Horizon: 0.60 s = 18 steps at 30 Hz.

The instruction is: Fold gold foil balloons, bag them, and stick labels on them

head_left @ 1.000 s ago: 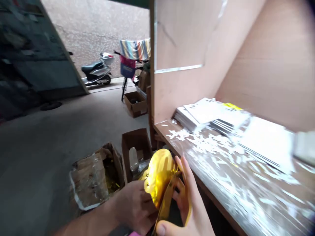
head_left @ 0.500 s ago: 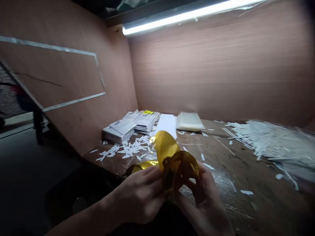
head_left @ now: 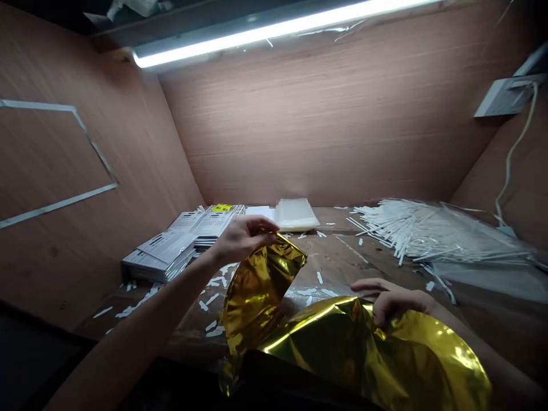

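A flat, crumpled gold foil balloon (head_left: 325, 337) spreads across the front, its folds catching the light. My left hand (head_left: 246, 237) pinches the upper edge of its left end, lifting that part above the table. On the other side my right hand (head_left: 402, 302) grips the foil near its top edge, the thumb bent against it and the other fingers reaching forward. The foil's lower part runs into the dark at the bottom of the view.
Stacks of printed white cards (head_left: 162, 254) stand at the left, beside a pile of clear plastic sleeves (head_left: 296, 214). White sticks (head_left: 402, 228) in a plastic bag lie at the right. Paper scraps (head_left: 209, 299) litter the table. A socket box (head_left: 499, 97) hangs on the wall.
My hands have moved apart, the left one up and forward, the right one to the right. The bunched foil is now spread out between them. The view has turned to the right.
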{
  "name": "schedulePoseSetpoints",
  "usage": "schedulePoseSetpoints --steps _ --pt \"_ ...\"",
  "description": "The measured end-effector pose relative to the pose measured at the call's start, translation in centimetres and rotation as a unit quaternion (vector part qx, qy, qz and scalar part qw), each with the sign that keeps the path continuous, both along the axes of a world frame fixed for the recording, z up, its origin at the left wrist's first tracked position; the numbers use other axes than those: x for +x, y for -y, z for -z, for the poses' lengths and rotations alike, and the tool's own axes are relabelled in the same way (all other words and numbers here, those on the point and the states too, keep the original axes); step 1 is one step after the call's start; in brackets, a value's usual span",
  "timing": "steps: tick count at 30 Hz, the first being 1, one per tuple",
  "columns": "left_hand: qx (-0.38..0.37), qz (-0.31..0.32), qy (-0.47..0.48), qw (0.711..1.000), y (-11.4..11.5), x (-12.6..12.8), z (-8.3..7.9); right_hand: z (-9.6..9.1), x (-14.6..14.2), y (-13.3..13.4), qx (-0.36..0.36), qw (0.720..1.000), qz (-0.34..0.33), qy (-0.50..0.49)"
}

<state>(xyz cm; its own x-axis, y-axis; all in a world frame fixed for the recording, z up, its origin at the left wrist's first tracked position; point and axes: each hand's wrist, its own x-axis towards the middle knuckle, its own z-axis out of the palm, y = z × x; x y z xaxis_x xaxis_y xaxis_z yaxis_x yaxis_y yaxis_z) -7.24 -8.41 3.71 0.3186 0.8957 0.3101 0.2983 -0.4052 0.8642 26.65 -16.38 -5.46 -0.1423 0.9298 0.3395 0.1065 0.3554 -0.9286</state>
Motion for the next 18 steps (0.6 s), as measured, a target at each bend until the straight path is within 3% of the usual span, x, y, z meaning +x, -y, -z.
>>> schedulePoseSetpoints --steps 3,5,10,14,18 --pt "-0.027 0.072 -0.036 0.996 -4.3 2.3 -0.6 1.2 1.4 -0.9 -0.05 0.997 -0.057 -0.008" --pt "-0.036 0.122 -0.075 0.989 -6.8 4.4 -0.6 1.9 2.2 -1.0 -0.043 0.997 -0.058 -0.024" --pt "0.022 0.223 -0.19 0.956 -11.3 10.2 1.2 3.7 3.3 -1.0 -0.02 0.997 -0.068 0.032" --pt "0.083 0.263 -0.211 0.938 -12.4 13.8 2.4 4.4 2.8 -1.5 0.001 0.997 -0.041 0.07" --pt "0.132 0.259 -0.233 0.928 -11.8 14.5 2.6 3.0 3.1 -2.6 0.032 0.99 -0.055 0.128"
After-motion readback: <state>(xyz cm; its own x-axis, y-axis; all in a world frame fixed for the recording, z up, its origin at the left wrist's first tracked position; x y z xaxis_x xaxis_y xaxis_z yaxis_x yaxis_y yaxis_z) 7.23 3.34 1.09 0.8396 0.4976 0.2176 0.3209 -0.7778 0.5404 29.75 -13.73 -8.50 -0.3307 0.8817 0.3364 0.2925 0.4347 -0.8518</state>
